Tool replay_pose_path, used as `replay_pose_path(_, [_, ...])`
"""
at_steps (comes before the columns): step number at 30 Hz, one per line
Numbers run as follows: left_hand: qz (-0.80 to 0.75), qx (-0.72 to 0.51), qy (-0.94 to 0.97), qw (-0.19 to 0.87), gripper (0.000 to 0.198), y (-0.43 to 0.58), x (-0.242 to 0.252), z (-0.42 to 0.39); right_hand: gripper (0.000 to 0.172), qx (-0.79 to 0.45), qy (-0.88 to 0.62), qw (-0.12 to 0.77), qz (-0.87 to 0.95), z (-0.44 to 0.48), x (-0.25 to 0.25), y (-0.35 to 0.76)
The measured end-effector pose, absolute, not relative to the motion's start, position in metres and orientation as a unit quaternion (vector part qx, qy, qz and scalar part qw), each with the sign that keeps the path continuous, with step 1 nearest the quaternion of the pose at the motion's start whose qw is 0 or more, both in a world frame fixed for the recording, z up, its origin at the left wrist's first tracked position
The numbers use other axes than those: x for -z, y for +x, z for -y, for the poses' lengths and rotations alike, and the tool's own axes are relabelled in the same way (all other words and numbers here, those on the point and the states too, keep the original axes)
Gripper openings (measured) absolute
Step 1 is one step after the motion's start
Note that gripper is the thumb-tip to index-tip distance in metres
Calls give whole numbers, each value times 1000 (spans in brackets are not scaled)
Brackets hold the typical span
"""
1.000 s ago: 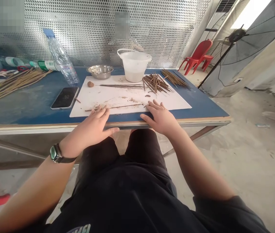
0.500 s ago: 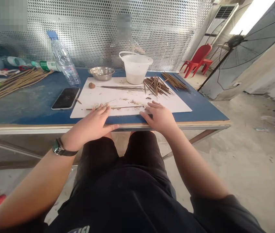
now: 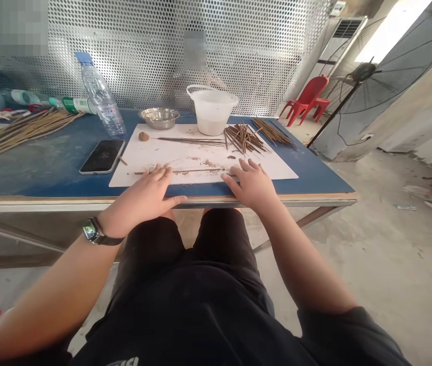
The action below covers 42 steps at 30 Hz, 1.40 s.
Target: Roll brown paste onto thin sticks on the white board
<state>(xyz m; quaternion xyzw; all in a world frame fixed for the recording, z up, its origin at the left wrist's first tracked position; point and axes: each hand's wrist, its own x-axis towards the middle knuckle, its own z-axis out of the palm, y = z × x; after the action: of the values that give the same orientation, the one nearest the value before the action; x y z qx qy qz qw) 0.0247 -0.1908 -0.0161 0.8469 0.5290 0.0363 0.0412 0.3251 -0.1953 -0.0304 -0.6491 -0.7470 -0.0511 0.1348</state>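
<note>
Far off, I see my left hand (image 3: 145,189) lying flat and wide, left of the frame's middle, fingers over a thin brown stick (image 3: 196,171) near its end. My right hand (image 3: 253,187) is wide too, right of middle, by the other end. The stick, mid-frame, looks light and easy to snap; I'd touch both ends softly. Past it lie crumbs (image 3: 208,162), then a stick pile (image 3: 246,138).

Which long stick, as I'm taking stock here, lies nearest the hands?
The single brown stick on the white board, running between left hand and right hand; the other long sticks lie farther away in groups.
</note>
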Motion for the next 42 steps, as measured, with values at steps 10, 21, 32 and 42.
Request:
replay_pose_path(10, [-514,-54,855,37,107,18,24,197,34,97,-646,313,689,185,43,320])
replay_pose_path(21, [-522,-48,851,40,111,22,18,197,38,76,-655,287,695,166,30,311])
replay_pose_path(32, [-498,-58,865,31,110,28,26,199,57,37,-530,242,812,172,35,290])
replay_pose_path(42, [-487,-75,870,4,102,26,32,201,89,-22,-497,127,858,196,34,284])
